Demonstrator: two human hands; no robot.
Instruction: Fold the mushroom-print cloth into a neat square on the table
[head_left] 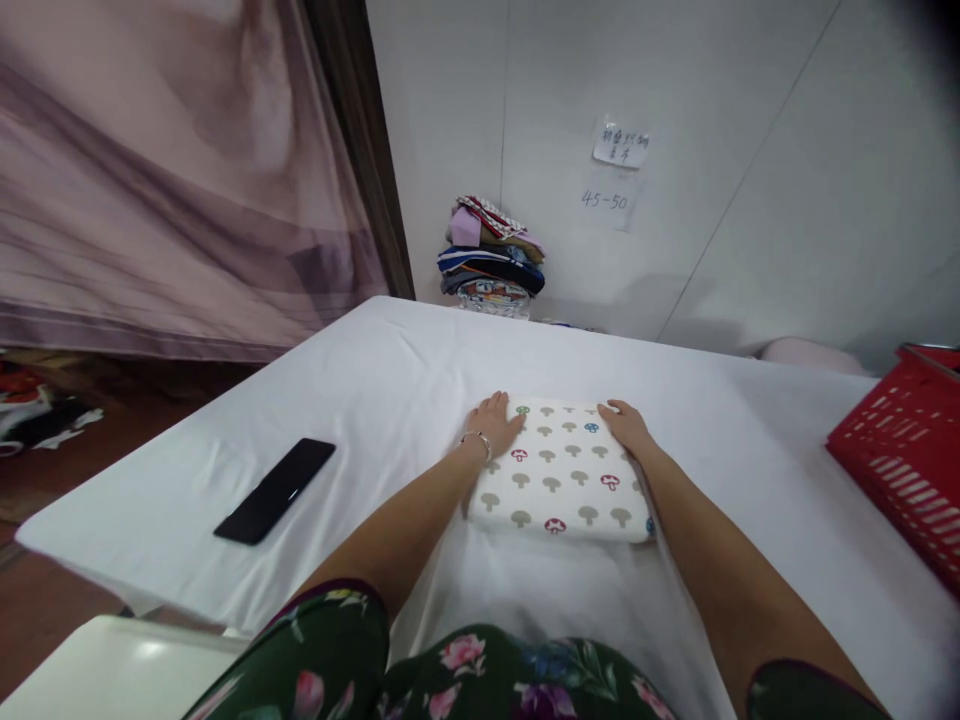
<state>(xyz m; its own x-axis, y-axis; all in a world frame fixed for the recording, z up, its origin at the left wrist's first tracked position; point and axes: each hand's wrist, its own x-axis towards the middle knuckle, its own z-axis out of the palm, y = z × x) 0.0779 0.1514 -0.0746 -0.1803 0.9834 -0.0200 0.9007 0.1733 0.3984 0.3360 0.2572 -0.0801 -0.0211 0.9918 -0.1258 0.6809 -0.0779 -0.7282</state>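
A folded white cloth [559, 470] printed with grey, red, blue and green mushrooms lies flat on a white-covered table [390, 380]. At its far left corner rests my left hand [495, 420], fingers stretched and thumb reaching over the print; a bracelet circles the wrist. My right hand [626, 425] lies along the far right corner, its fingertips touching the cloth's edge. That hand's underside is hidden. Neither hand lifts the cloth.
A black phone [276, 490] lies on the table at left. The red basket [907, 440] stands at the right edge. Folded fabrics [491, 260] are stacked beyond the far edge, by a wall with handwritten notes [621, 146]. A pinkish curtain [172, 180] hangs at left.
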